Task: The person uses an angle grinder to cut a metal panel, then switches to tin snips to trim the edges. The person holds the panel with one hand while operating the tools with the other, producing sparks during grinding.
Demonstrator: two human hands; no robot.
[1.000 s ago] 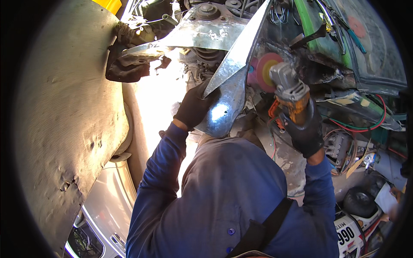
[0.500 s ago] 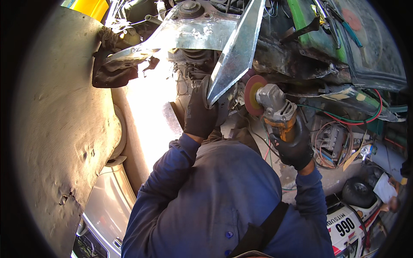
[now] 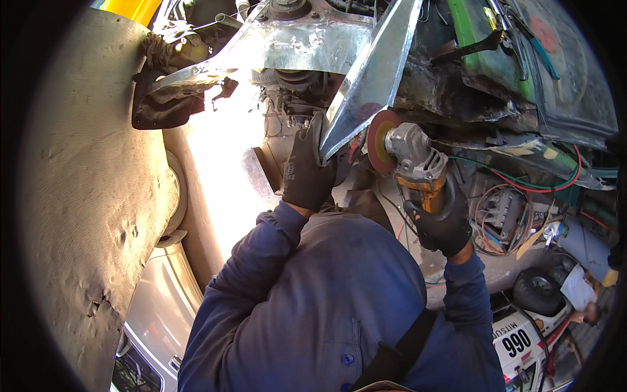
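My left hand (image 3: pixel 309 171), in a dark work glove, is closed on the lower tip of a pointed, bent piece of bare sheet metal (image 3: pixel 373 85). The sheet rises from the hand toward the metal bodywork above. My right hand (image 3: pixel 439 221), also gloved, wraps round the body of an orange and grey angle grinder (image 3: pixel 418 157). Its reddish-brown disc (image 3: pixel 381 142) stands upright beside the sheet's lower right edge. I cannot tell whether disc and edge touch, or whether the disc spins. The right-hand fingers are partly hidden behind the grinder.
Rusty, partly green vehicle bodywork (image 3: pixel 470 98) lies ahead. Red and green hoses (image 3: pixel 555 186) run at the right, above a grey metal engine part (image 3: pixel 506 212). A large tan panel (image 3: pixel 85 196) fills the left; a silver car (image 3: pixel 163 307) is below it. A black tyre (image 3: pixel 539 291) lies lower right.
The grinder has moved slightly left relative to the sheet, so its disc is closer to the sheet's edge. My left hand keeps its hold on the tip. The whole view has shifted a little.
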